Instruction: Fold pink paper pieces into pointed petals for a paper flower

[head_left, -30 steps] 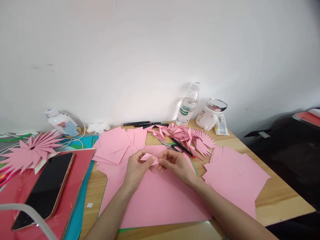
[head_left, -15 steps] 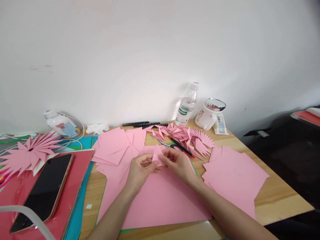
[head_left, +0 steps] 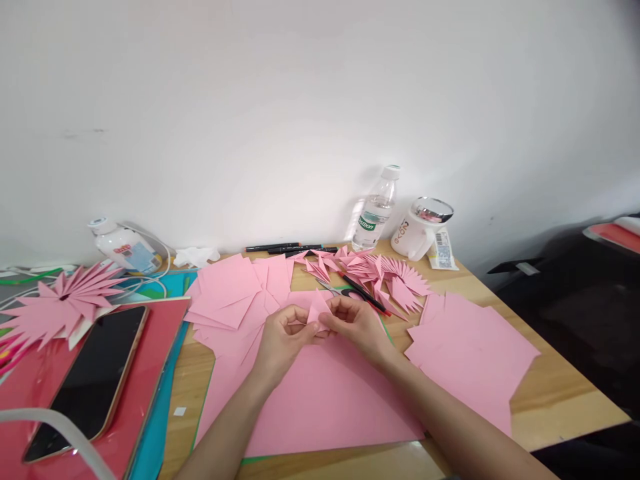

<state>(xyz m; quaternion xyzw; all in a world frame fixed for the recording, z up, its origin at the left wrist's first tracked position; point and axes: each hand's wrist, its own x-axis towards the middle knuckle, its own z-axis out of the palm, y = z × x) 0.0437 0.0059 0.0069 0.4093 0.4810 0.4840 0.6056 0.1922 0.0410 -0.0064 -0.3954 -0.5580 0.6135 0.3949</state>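
Note:
Between my two hands is a small folded piece of pink paper, its pointed tip upward. My left hand pinches its left side, thumb in front and fingers curled behind. On its right side, my right hand grips it with thumb and bent fingers, which hide part of the folds. Both hands are over a large pink sheet that lies on the table. Just beyond them are scissors and a black pen.
Pink paper squares lie in a left pile and a right pile. Folded pink pieces lie behind the scissors. A water bottle and a white mug stand by the wall. At left are a phone and a pink paper pinwheel.
The folded pink paper has turned slightly in my fingers, and its tip has shifted a little to the right. Both hands keep their hold on it. The view has moved very slightly.

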